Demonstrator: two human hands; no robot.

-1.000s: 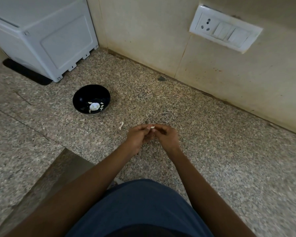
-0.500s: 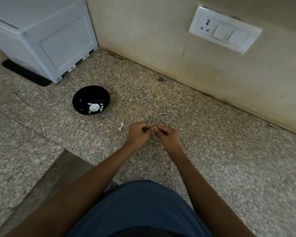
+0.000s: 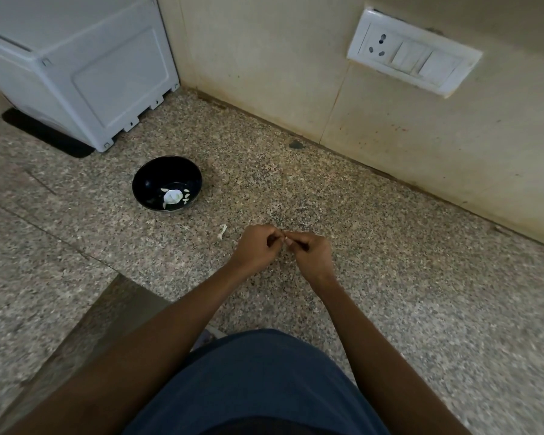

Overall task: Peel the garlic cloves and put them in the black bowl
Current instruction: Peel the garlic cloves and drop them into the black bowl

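My left hand (image 3: 258, 246) and my right hand (image 3: 310, 251) meet fingertip to fingertip above the speckled granite counter (image 3: 390, 262). Between them they pinch a small garlic clove (image 3: 285, 238), mostly hidden by the curled fingers. The black bowl (image 3: 148, 180) stands to the far left of my hands and holds a pale garlic bulb (image 3: 172, 196) with several small white pieces around it. A scrap of white garlic skin (image 3: 222, 231) lies on the counter just left of my left hand.
A white appliance (image 3: 82, 64) stands on a black mat at the back left, behind the bowl. A tiled wall with a white socket and switch plate (image 3: 412, 58) runs along the back. The counter's edge drops away at the lower left.
Both hands have stayed together at the same spot on the counter, with small shifts of the fingers on the clove. The bowl and the skin scrap have not moved.
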